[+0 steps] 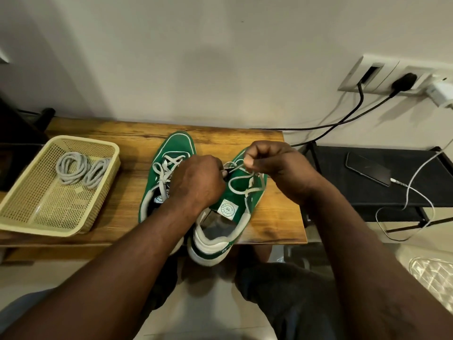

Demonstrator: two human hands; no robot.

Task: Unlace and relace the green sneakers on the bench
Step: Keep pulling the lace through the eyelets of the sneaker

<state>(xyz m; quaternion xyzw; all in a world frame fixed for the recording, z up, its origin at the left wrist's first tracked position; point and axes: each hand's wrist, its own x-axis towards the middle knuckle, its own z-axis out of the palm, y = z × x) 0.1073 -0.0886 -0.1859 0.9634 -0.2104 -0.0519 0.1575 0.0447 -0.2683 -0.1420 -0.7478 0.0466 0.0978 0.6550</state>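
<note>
On the wooden bench (127, 143), both hands pinch the white lace (241, 179) over the right sneaker (235, 192): left hand (198, 182), right hand (272, 160).

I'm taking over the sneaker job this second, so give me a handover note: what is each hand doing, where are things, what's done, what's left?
Hands: the left hand pinches the end of the white lace, and the right hand pinches a loop of it above the right sneaker.
Both sneakers stand on the bench. The left sneaker is still laced.
Two coiled grey laces lie in the yellow basket.
Done: the right sneaker's lace is loosened.
Left: finish unlacing, then relace both.
</note>
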